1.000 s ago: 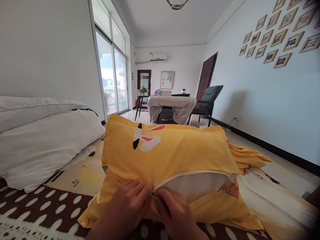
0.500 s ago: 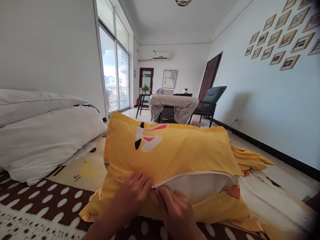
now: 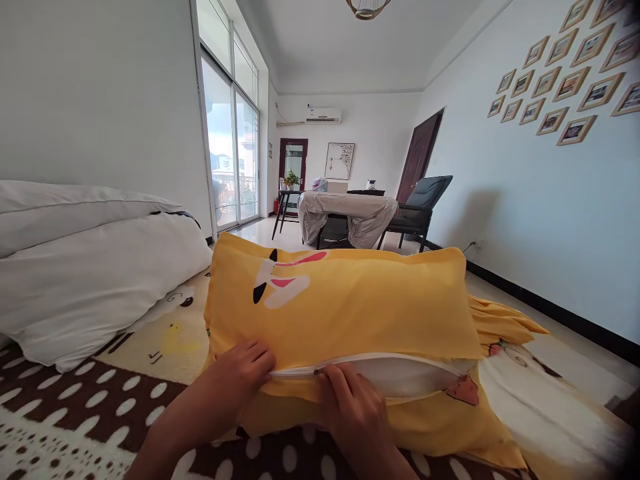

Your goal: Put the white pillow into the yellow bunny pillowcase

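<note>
Head view: pinching the zipper (image 3: 299,371) with the right hand (image 3: 354,403), just beside the slider (image 3: 317,371), fingers bent and drawn together. Gripping the yellow pillowcase (image 3: 385,300) with the left hand (image 3: 237,375), fingers curled over cloth where the visible zipper begins; cannot tell how tightly. Under both hands, on the rug (image 3: 135,353), partly across its brown spotted band (image 3: 70,381): that same pillowcase, gaping rightward over a white inner pillow (image 3: 415,379). Toward the rug's right edge, bunched yellow cloth (image 3: 503,320); along its left side, white bedding (image 3: 95,280).
</note>
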Demonstrator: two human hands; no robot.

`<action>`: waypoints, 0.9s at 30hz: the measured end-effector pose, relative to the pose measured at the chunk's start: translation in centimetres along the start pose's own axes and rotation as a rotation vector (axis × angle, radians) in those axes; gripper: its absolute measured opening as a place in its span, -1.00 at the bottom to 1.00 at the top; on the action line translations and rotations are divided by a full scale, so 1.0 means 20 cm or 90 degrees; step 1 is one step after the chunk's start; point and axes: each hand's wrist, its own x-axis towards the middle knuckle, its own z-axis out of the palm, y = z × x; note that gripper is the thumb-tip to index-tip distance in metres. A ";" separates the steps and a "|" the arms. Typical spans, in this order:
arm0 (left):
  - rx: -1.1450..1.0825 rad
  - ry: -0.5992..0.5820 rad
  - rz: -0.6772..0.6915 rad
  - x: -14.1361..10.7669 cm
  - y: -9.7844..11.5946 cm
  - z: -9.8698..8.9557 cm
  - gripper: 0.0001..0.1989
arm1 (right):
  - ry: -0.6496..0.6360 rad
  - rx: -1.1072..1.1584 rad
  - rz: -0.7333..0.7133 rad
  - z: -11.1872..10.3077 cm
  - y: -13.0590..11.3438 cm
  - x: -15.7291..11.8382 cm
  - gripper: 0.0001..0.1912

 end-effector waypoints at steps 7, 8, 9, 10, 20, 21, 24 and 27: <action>-0.024 0.005 0.029 0.00 0.02 0.00 -0.82 | -0.046 -0.002 -0.100 -0.08 0.29 -0.16 -0.81; -0.030 0.005 0.034 0.01 0.02 0.00 -0.82 | -0.041 -0.020 -0.115 -0.09 0.34 -0.19 -0.79; -0.038 0.006 0.038 0.01 0.01 0.01 -0.82 | -0.026 -0.036 -0.124 -0.10 0.37 -0.21 -0.77; -0.045 0.009 0.041 0.01 0.01 0.01 -0.82 | -0.006 -0.049 -0.127 -0.12 0.40 -0.23 -0.77; -0.114 -0.094 -0.009 0.01 -0.07 -0.03 -0.74 | 0.044 -0.072 -0.090 -0.18 0.54 -0.23 -0.85; -0.117 -0.096 -0.006 0.02 -0.07 -0.03 -0.74 | 0.051 -0.071 -0.083 -0.18 0.55 -0.23 -0.86; -0.120 -0.089 0.002 0.03 -0.08 -0.03 -0.75 | 0.061 -0.074 -0.080 -0.20 0.58 -0.23 -0.88; -0.119 -0.093 -0.002 0.05 -0.09 -0.02 -0.75 | 0.032 -0.087 -0.089 -0.24 0.61 -0.22 -0.89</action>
